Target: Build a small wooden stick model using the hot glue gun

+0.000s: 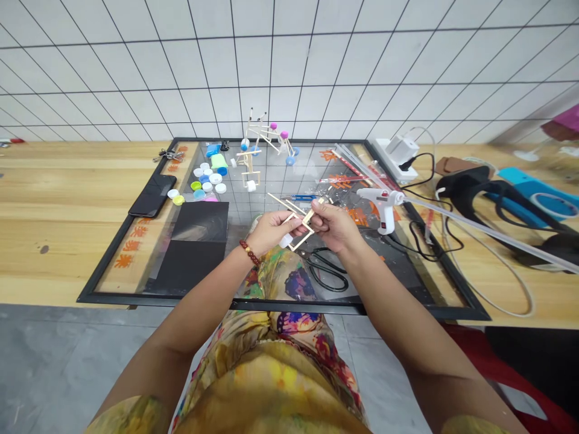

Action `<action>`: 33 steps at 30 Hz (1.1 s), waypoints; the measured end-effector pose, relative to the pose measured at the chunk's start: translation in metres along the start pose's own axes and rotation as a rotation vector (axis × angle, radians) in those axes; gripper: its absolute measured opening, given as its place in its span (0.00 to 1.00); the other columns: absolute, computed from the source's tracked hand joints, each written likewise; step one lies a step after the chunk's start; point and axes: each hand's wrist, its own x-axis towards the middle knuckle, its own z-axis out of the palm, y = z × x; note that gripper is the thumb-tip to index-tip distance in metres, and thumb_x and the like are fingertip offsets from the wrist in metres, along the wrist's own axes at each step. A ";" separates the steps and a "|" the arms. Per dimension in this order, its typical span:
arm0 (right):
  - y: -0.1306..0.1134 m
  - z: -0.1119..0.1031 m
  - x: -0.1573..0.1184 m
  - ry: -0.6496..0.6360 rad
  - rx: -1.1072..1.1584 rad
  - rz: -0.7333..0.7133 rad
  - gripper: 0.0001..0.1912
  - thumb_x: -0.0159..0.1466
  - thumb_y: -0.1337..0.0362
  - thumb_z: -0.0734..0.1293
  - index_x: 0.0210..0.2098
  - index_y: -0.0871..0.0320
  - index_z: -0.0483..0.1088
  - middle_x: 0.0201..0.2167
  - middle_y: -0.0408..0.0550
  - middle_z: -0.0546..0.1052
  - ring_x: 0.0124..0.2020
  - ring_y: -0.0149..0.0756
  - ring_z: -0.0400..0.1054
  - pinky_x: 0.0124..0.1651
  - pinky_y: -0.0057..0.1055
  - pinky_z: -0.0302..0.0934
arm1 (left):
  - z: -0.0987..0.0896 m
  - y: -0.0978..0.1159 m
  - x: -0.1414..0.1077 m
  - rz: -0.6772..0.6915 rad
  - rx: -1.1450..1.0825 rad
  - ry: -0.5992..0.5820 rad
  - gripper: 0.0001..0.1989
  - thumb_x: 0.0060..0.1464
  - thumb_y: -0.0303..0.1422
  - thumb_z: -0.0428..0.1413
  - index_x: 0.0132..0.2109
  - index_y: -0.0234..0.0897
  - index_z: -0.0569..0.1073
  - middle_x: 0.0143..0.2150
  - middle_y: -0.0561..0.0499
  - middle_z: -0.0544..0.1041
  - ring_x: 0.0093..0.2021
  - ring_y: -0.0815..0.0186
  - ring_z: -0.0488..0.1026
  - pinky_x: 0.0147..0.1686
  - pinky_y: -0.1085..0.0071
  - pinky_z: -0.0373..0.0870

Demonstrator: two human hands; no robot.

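Observation:
Both hands meet over the glass panel, around a small frame of pale wooden sticks [301, 242] joined at angles. My left hand [274, 232] is closed on the frame's left side, thumb on top, with a white bottle cap [286, 240] just below its fingers. My right hand [332, 224] pinches the upper right part of the same frame. One long stick juts out to the upper left. Beneath the right wrist lie scissors with dark green handles [328, 271]. Farther back stand stick models with pink and blue pieces [271, 135] and a smaller stick piece with a white cap [251, 185].
A black-framed glass panel [294, 306] covers the wooden table. Left are a phone [152, 196], black sheets [194, 247] and several bottle caps [199, 194]. Right are a white glue gun [383, 208] holding a long glue stick, a power strip [398, 160], loose cables and a black headset-like strap [479, 199].

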 end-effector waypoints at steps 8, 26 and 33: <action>0.000 0.002 -0.001 0.185 -0.036 -0.184 0.27 0.47 0.47 0.77 0.15 0.57 0.60 0.13 0.37 0.59 0.16 0.23 0.45 0.21 0.29 0.38 | 0.001 0.012 -0.003 0.012 -0.088 0.072 0.19 0.43 0.42 0.68 0.37 0.32 0.78 0.32 0.49 0.80 0.29 0.71 0.74 0.32 0.74 0.71; 0.000 -0.002 0.002 0.072 0.009 -0.038 0.29 0.45 0.43 0.76 0.16 0.57 0.58 0.12 0.36 0.58 0.15 0.22 0.43 0.21 0.28 0.38 | -0.001 0.012 -0.003 0.034 -0.092 0.063 0.16 0.45 0.40 0.67 0.35 0.32 0.78 0.30 0.50 0.79 0.29 0.72 0.73 0.33 0.74 0.71; 0.002 0.004 -0.002 0.132 -0.042 -0.167 0.27 0.47 0.46 0.77 0.15 0.57 0.61 0.13 0.37 0.60 0.16 0.22 0.45 0.22 0.28 0.39 | -0.002 0.008 -0.001 -0.092 -0.074 0.026 0.21 0.43 0.45 0.67 0.37 0.31 0.78 0.31 0.49 0.79 0.29 0.70 0.74 0.33 0.72 0.70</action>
